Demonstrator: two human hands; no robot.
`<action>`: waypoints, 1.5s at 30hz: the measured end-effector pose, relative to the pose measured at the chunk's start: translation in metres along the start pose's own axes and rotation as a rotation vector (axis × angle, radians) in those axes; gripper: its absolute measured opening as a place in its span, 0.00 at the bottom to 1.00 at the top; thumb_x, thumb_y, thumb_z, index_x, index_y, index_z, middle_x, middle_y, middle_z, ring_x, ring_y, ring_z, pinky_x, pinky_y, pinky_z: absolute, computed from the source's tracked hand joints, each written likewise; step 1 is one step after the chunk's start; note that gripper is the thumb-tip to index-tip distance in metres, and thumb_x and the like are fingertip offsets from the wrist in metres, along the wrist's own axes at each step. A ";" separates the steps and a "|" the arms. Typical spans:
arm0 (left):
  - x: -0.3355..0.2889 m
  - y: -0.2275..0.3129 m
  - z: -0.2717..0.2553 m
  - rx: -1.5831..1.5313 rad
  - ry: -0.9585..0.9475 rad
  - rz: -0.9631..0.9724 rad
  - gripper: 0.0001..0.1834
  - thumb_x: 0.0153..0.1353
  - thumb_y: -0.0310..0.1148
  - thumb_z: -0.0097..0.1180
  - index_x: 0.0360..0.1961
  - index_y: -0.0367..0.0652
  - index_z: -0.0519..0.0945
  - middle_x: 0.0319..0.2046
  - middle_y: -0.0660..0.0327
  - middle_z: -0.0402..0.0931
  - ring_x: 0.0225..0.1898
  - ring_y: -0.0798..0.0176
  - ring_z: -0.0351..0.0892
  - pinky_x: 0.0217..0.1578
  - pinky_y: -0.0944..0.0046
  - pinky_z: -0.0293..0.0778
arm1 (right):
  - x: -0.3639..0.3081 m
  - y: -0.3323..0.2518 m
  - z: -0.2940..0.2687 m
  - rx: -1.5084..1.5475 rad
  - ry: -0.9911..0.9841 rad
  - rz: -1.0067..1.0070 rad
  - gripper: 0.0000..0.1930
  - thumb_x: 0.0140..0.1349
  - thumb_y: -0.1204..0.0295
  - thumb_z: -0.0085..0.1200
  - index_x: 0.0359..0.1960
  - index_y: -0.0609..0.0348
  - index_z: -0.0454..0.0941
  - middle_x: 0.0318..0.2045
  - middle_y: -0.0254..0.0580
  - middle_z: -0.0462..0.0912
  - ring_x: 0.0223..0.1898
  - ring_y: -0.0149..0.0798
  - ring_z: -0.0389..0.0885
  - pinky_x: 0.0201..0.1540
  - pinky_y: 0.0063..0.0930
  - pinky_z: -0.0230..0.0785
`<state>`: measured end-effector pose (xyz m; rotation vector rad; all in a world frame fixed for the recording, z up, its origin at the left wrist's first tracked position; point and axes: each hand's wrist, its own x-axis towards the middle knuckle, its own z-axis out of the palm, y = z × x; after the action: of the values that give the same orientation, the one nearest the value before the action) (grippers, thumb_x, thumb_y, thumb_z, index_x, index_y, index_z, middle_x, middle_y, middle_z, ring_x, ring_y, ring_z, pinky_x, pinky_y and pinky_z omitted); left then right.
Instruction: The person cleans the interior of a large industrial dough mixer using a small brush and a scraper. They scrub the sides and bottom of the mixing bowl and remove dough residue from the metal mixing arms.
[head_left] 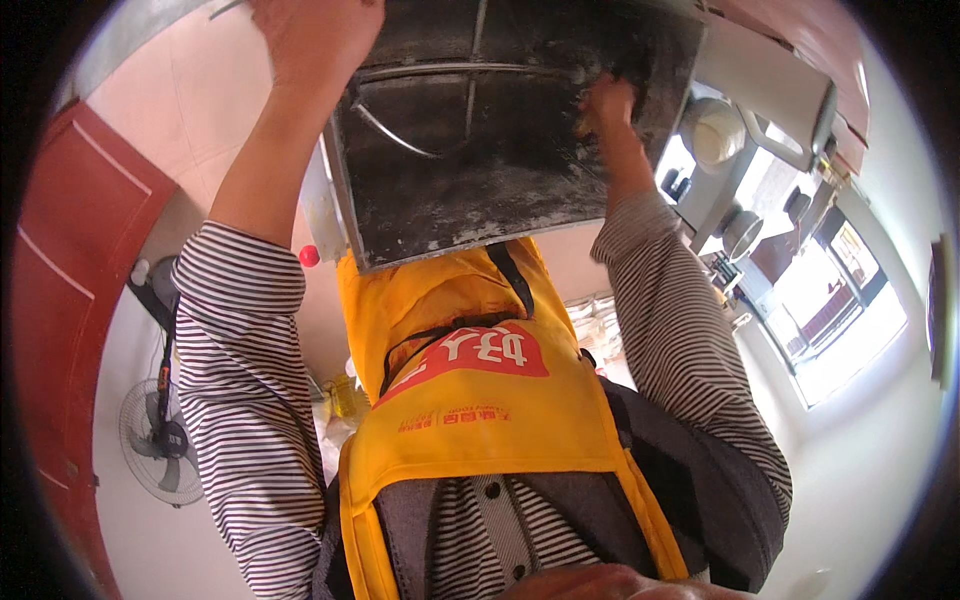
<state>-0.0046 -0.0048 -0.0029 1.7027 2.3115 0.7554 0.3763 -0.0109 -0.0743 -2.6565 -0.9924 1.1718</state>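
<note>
yellow apron (pixel 480 445); black, pale-scuffed panel (pixel 500 170); right hand (pixel 608 103) curled, any object indistinct; left hand (pixel 318 40) cropped, grip indeterminable.

My left hand (pixel 322 38), cut off by the upper edge, is at the dark panel's (pixel 480 190) left; my curled right hand (pixel 608 105) is over its right side, above my yellow apron (pixel 490 440).
</note>
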 end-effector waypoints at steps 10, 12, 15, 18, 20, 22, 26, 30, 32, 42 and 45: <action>0.002 0.000 0.010 -0.019 -0.022 0.042 0.41 0.51 0.26 0.60 0.67 0.28 0.59 0.60 0.38 0.66 0.58 0.31 0.63 0.62 0.45 0.63 | -0.033 0.061 -0.032 0.740 -0.049 0.210 0.07 0.71 0.71 0.41 0.36 0.59 0.70 0.23 0.39 0.69 0.20 0.38 0.69 0.22 0.34 0.62; 0.002 -0.007 0.009 -0.021 -0.034 0.033 0.42 0.51 0.25 0.60 0.68 0.29 0.57 0.61 0.38 0.65 0.59 0.31 0.62 0.62 0.45 0.63 | -0.050 0.044 -0.022 0.796 -0.038 0.209 0.08 0.70 0.72 0.43 0.33 0.62 0.71 0.22 0.39 0.69 0.20 0.37 0.68 0.21 0.32 0.62; -0.005 -0.001 0.002 0.122 0.167 0.088 0.34 0.51 0.29 0.61 0.62 0.33 0.69 0.55 0.38 0.71 0.55 0.34 0.69 0.57 0.44 0.69 | -0.104 0.054 -0.008 0.806 -0.155 0.180 0.09 0.68 0.74 0.46 0.29 0.65 0.73 0.22 0.40 0.70 0.21 0.38 0.69 0.23 0.32 0.65; -0.030 0.044 -0.021 0.134 0.180 0.451 0.32 0.55 0.36 0.60 0.60 0.37 0.67 0.49 0.37 0.74 0.51 0.33 0.72 0.54 0.43 0.70 | -0.147 0.053 0.000 0.936 -0.275 0.353 0.06 0.66 0.75 0.53 0.31 0.65 0.73 0.24 0.42 0.72 0.23 0.35 0.70 0.26 0.29 0.70; -0.069 0.093 -0.018 -0.108 -0.470 0.353 0.27 0.59 0.35 0.58 0.59 0.41 0.71 0.49 0.41 0.75 0.51 0.38 0.74 0.53 0.45 0.72 | -0.154 0.047 0.003 1.052 -0.325 0.409 0.06 0.66 0.76 0.53 0.32 0.65 0.73 0.25 0.42 0.72 0.24 0.35 0.71 0.26 0.28 0.70; -0.122 0.123 0.014 -0.402 -0.867 0.303 0.25 0.65 0.40 0.54 0.59 0.37 0.72 0.51 0.40 0.76 0.53 0.39 0.76 0.54 0.48 0.73 | -0.144 0.050 0.001 1.013 -0.353 0.418 0.08 0.70 0.70 0.50 0.37 0.62 0.74 0.27 0.40 0.74 0.26 0.35 0.73 0.26 0.28 0.70; -0.179 0.162 0.081 -0.667 -1.081 0.101 0.29 0.71 0.45 0.47 0.64 0.33 0.69 0.58 0.40 0.74 0.61 0.42 0.73 0.59 0.53 0.70 | -0.105 0.066 -0.005 0.956 -0.220 0.468 0.10 0.70 0.66 0.48 0.39 0.61 0.74 0.32 0.44 0.78 0.33 0.41 0.79 0.29 0.38 0.73; -0.181 0.210 0.114 -0.849 -1.353 -0.112 0.33 0.71 0.51 0.46 0.63 0.31 0.71 0.60 0.42 0.73 0.62 0.44 0.72 0.61 0.56 0.67 | -0.070 0.112 -0.027 0.860 -0.172 0.470 0.10 0.71 0.65 0.47 0.42 0.59 0.74 0.36 0.43 0.78 0.37 0.41 0.78 0.33 0.39 0.72; -0.211 0.224 0.139 -0.840 -1.211 -0.250 0.37 0.69 0.56 0.47 0.64 0.32 0.70 0.61 0.44 0.72 0.63 0.44 0.72 0.62 0.56 0.66 | -0.061 0.134 -0.027 0.816 -0.160 0.468 0.10 0.71 0.65 0.46 0.43 0.58 0.74 0.38 0.43 0.77 0.39 0.41 0.78 0.35 0.39 0.71; -0.192 0.224 0.160 -0.933 -1.257 -0.330 0.30 0.58 0.52 0.56 0.50 0.37 0.79 0.45 0.41 0.81 0.53 0.41 0.79 0.55 0.54 0.72 | -0.017 0.177 -0.003 -0.017 -0.099 0.144 0.13 0.71 0.64 0.44 0.51 0.54 0.74 0.48 0.42 0.76 0.49 0.41 0.74 0.45 0.40 0.68; -0.193 0.233 0.149 -0.862 -1.362 -0.327 0.42 0.57 0.56 0.58 0.63 0.33 0.71 0.58 0.39 0.75 0.61 0.44 0.74 0.62 0.56 0.68 | -0.039 0.177 -0.021 -0.546 0.068 -0.282 0.14 0.71 0.64 0.43 0.53 0.52 0.74 0.51 0.41 0.76 0.52 0.42 0.74 0.48 0.41 0.67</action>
<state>0.3190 -0.0893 -0.0454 0.8546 0.9949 0.2402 0.4652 -0.1699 -0.0893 -2.7599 -1.8212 0.8352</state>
